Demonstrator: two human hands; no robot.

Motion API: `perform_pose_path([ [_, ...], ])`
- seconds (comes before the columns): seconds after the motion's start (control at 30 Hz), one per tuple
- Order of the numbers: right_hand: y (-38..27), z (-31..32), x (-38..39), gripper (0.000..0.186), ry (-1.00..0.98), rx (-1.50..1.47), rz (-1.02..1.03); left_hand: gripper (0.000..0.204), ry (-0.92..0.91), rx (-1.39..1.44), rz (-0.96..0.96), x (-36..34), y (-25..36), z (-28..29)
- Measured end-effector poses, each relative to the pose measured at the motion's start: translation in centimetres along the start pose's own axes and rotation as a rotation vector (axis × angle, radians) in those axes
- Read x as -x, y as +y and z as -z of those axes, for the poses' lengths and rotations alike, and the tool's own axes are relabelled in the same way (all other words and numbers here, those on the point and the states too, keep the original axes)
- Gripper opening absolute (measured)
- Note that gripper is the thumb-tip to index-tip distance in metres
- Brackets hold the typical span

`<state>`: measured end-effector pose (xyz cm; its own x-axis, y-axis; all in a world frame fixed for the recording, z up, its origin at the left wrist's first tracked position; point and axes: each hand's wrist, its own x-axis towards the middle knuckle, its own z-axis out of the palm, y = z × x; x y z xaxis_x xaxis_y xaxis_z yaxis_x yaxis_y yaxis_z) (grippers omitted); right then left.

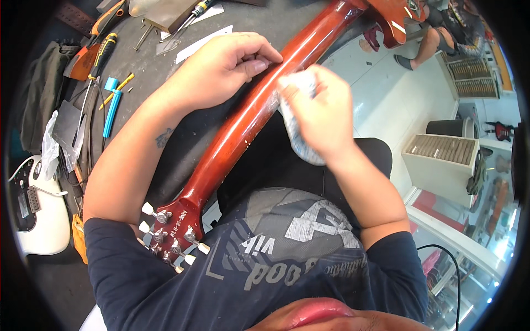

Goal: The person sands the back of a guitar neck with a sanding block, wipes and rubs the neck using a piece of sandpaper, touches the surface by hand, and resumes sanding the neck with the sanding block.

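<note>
An electric guitar lies across my lap, its glossy red-brown neck (pixel 237 132) turned back side up and running diagonally. The headstock (pixel 179 226), with metal tuners and white buttons, is near my left side; part of the body (pixel 393 19) shows at the top. My right hand (pixel 326 110) is closed around a crumpled white and bluish cloth (pixel 301 135), pressed to the neck's right edge. A whitish smear shows on the lacquer beside it. My left hand (pixel 232 66) is curled against the neck's left edge, index fingertip touching it. Its other fingertips are partly hidden.
On the dark bench at left are a yellow-black screwdriver (pixel 102 55), a blue string winder (pixel 112 107), a clear plastic bag (pixel 51 140) and a white guitar body (pixel 47 215). A person's leg (pixel 428 47) shows at upper right, above a white box (pixel 439 165).
</note>
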<state>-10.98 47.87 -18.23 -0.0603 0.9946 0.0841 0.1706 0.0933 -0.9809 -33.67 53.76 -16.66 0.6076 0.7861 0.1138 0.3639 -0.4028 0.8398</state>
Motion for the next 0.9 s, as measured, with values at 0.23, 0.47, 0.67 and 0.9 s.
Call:
perform_pose_path([
  [0.23, -0.2, -0.4, 0.6, 0.022, -0.014, 0.064, 0.064, 0.022, -0.004, -0.049, 0.016, -0.1, -0.1, 0.1],
  [0.47, -0.2, -0.3, 0.6, 0.020, -0.045, 0.088, 0.091, 0.022, -0.007, -0.032, 0.040, -0.2, 0.1, 0.1],
  [0.67, 0.3, 0.1, 0.2, 0.019, -0.033, -0.080, -0.059, 0.021, 0.015, 0.027, 0.012, -0.2, 0.4, 0.0],
  [0.9, 0.3, -0.5, 0.5, 0.016, -0.019, -0.125, -0.042, 0.022, 0.018, 0.080, 0.027, 0.0, 0.0, -0.1],
])
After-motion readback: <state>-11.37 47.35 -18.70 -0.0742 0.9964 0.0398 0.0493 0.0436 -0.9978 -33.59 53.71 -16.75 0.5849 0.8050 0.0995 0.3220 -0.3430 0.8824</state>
